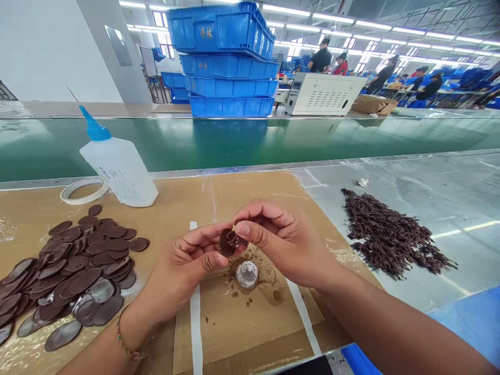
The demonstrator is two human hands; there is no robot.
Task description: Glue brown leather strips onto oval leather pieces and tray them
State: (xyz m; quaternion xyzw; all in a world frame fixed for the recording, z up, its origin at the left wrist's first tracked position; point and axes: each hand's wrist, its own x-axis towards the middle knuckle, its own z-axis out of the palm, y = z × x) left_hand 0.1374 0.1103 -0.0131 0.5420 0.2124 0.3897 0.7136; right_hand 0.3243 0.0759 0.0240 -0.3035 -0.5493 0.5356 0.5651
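My left hand [195, 258] pinches a dark brown oval disc [226, 243] between thumb and fingers, its face tilted toward me. At the disc's right edge, the thumb and forefinger of my right hand [269, 234] close on a small brown branched piece [235, 239], which lies against the disc; its far end is hidden by the fingers. Just below the hands, a small round whitish cap [246, 274] sits on stained cardboard [250, 333]. On the left lies a heap of similar brown oval discs [86, 276]. A pile of thin, dark brown branched pieces [390, 234] lies to the right.
A white bottle with a blue needle nozzle [121, 172] stands behind the discs, beside a roll of tape [84, 191]. Beyond runs a green belt [234, 140]. Stacked blue crates [230, 70] and a pale metal box [324, 95] stand behind it. People [321, 56] work far back.
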